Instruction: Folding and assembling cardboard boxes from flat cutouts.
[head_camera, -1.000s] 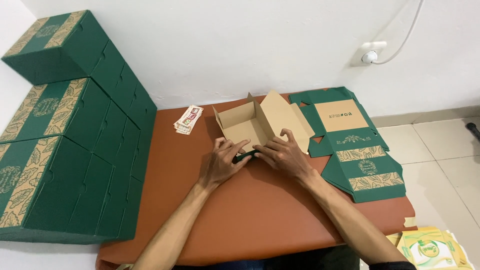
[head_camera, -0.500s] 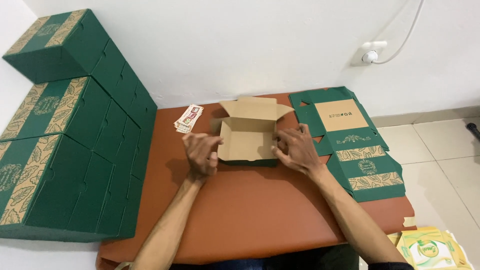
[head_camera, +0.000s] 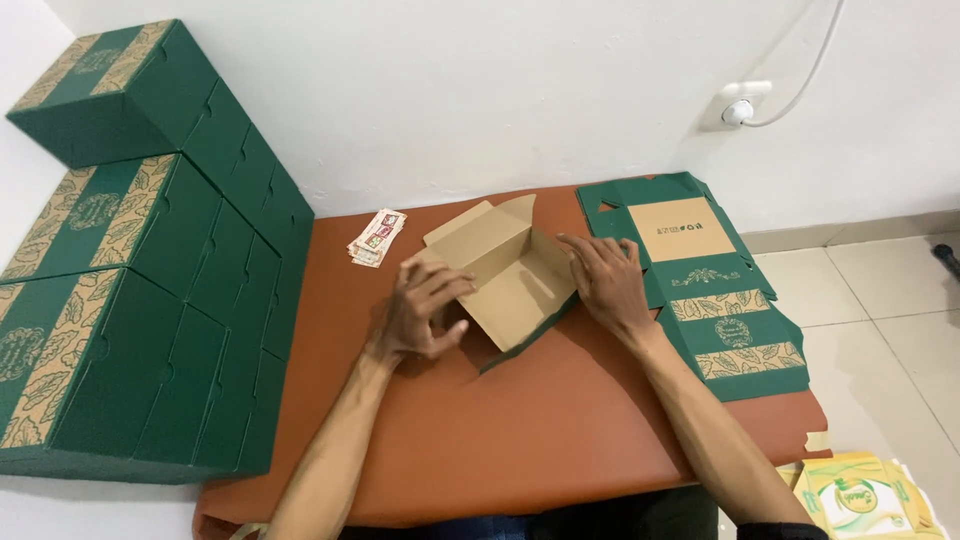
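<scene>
A half-folded cardboard box (head_camera: 505, 270), brown inside and green outside, lies tilted in the middle of the brown table (head_camera: 520, 440). My left hand (head_camera: 420, 312) grips its left wall, fingers curled over the edge. On the box's right side, my right hand (head_camera: 608, 283) presses flat against the wall with fingers spread. The box's flaps stand up at the far side.
A stack of finished green boxes (head_camera: 130, 260) with leaf-pattern bands fills the table's left side. Flat unfolded green box blanks (head_camera: 705, 285) lie at the right. A small pile of stickers (head_camera: 376, 238) rests near the wall. Yellow-green packets (head_camera: 862, 498) lie on the tiled floor.
The box has been turned and tilted, its open side now facing up and right. Both hands shifted along with it, staying on its two sides.
</scene>
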